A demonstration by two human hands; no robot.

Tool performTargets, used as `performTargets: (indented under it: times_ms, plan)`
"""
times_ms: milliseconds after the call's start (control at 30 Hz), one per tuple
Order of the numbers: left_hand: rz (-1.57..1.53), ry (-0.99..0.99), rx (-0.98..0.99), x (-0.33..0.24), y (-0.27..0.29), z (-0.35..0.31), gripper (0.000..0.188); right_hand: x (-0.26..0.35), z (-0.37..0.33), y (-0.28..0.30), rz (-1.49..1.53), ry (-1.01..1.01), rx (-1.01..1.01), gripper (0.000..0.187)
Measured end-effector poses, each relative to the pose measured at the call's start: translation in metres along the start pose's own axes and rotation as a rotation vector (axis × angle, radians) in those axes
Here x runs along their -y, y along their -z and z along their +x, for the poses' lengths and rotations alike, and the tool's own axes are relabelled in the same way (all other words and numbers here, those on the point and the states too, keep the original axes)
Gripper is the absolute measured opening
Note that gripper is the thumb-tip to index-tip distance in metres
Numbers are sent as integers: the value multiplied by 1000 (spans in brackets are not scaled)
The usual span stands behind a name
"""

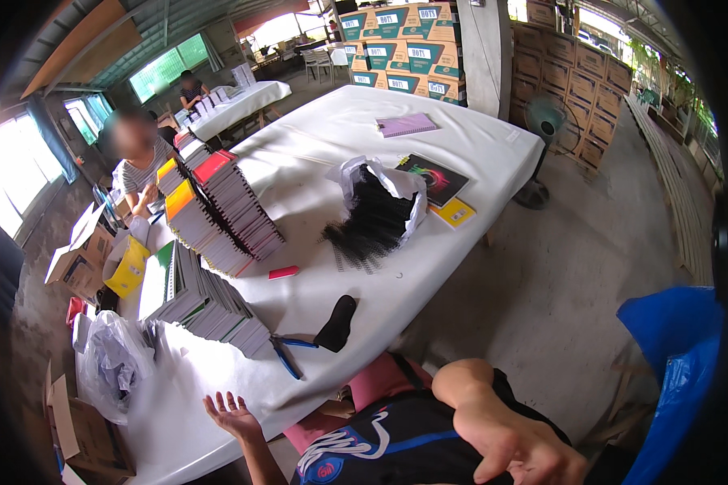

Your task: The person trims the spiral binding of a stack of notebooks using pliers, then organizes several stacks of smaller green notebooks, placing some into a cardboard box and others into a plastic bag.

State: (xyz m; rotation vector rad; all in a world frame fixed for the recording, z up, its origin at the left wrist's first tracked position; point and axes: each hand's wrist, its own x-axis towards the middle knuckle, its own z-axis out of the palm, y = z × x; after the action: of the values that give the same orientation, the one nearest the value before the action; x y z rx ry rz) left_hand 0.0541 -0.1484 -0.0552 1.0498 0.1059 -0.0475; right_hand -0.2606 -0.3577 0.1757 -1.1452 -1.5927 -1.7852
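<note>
My left hand [233,415] is palm up with its fingers spread, holding nothing, at the near edge of the white-covered table [332,283]. Low on the right, near my body, my right hand [530,457] has loosely bent fingers with the thumb apart; nothing shows in it, and the frame cuts part of it off. Blue-handled pliers [287,356] lie beyond my left hand, beside a black sock-like piece [337,323]. A stack of green-covered spiral notebooks [206,299] stands nearby. Farther back are taller notebook stacks [239,202] and a small red piece [284,273].
Black plastic binding coils [372,214] spill from a white bag. Beside them lie a black notebook [433,179], a yellow one [455,213] and a purple one [407,125]. A person [141,158] sits across the table. A fan [544,117] and stacked cartons [574,81] stand right.
</note>
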Motion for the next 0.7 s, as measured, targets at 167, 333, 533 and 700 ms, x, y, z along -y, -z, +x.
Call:
performTargets:
  times_ms: [167,333,533,700]
  plan:
    - [555,-16,312,5,-19,1,68,-10,17,14,389,-413,293,14]
    - [1070,-376,516,6,10,31,123,-54,-48,33,931,-708,612,30]
    - [1171,-453,598,36,-59,46,121,-139,-191,96,-414,-1826,454,41]
    - [1264,-547,406,41,-65,49,73,-164,-270,115,-1251,-2044,1122,56]
